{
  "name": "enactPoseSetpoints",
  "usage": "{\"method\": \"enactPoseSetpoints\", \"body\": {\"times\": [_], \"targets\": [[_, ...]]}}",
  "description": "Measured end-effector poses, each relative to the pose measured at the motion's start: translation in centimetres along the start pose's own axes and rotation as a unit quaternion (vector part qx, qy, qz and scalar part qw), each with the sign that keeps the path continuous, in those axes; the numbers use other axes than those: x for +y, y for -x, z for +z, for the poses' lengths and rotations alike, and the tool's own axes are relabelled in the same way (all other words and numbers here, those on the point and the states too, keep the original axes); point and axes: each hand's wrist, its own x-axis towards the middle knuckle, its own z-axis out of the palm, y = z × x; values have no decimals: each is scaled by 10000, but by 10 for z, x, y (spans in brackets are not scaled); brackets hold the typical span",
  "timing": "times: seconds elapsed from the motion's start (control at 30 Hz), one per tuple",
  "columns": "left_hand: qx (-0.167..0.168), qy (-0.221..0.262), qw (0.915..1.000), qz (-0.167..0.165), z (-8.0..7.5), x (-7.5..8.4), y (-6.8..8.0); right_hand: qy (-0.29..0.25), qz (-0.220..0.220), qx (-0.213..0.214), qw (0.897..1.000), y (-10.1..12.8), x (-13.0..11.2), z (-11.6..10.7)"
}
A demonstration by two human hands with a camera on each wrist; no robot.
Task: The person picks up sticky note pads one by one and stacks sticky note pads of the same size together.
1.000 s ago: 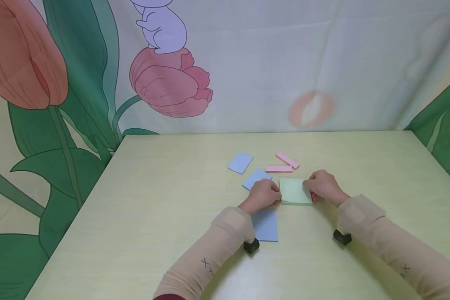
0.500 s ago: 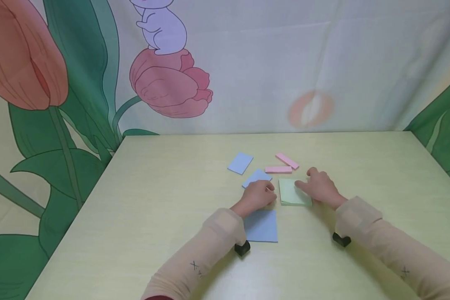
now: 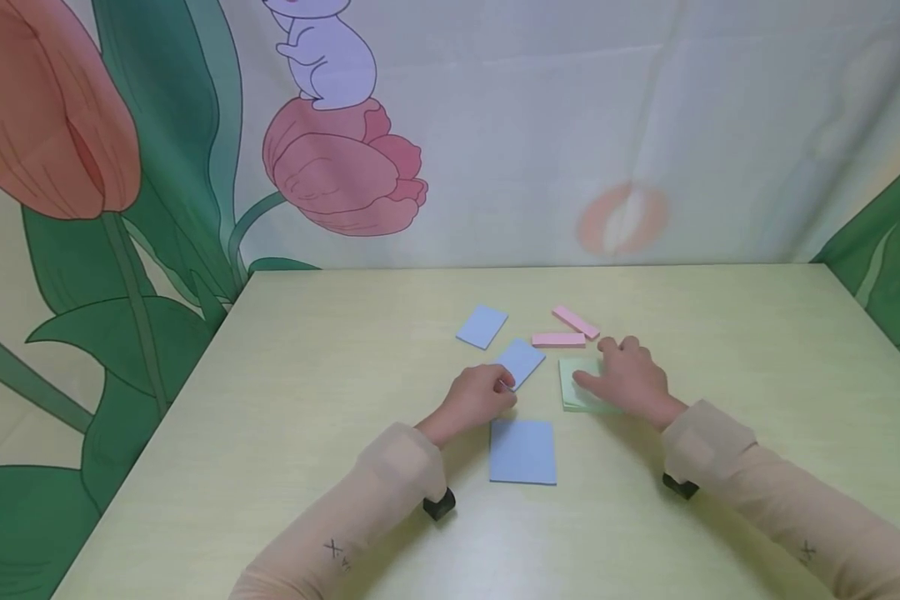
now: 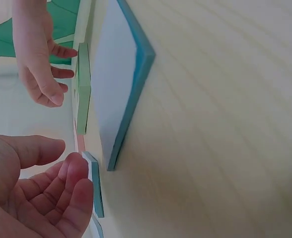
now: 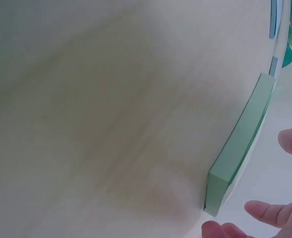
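Note:
My right hand (image 3: 632, 377) hovers over the right part of a square green sticky-note pad (image 3: 578, 402), fingers spread and partly hiding it. In the right wrist view, the fingertips (image 5: 267, 212) are near the green pad (image 5: 240, 141). My left hand (image 3: 474, 398) is raised beside a small blue sticky-note pad (image 3: 525, 358), fingers loosely bent and holding nothing. Below it on the table lies a larger square blue pad (image 3: 523, 452). The left wrist view shows a gap between the thumb (image 4: 41, 150) and the other fingers.
Another small blue pad (image 3: 482, 326) lies farther back. Two narrow pink pads, one level (image 3: 558, 340) and one slanted (image 3: 572, 319), sit behind the green pad. The pale wooden table (image 3: 330, 358) ends at a printed curtain (image 3: 510, 150).
My left hand has let go of the green pad's left side and moved left, uncovering the blue pads. My right hand has released the pad's right edge, spread its fingers and shifted over it.

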Motion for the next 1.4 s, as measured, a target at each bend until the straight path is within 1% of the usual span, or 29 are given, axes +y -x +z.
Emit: {"method": "enactPoseSetpoints", "body": {"times": [0.2,0.37,0.47,0.67,0.77,0.87,1.1,1.4], "targets": [[-87,-283,9995,49,-4,-4,10,332,-25,-35,9994,3,-7,2],[-265,-708,9971,132,-7,-8,16,495,-63,-84,9987,4,-12,4],[-403,-846,9955,126,-9,-11,19,535,-90,-79,9985,4,-14,6],[-727,-862,9936,-86,-13,-12,24,627,-113,-146,9979,3,-19,7],[-820,-909,9924,-113,-14,-11,26,674,-91,-126,9976,0,-21,9],[-879,-976,9913,-74,-14,-11,27,706,-71,-99,9974,-3,-21,12],[-957,-945,9909,62,-15,-12,28,723,-47,-128,9973,-6,-24,13],[-1014,-976,9897,271,-17,-13,29,774,129,-525,9955,-11,-25,12]]}}
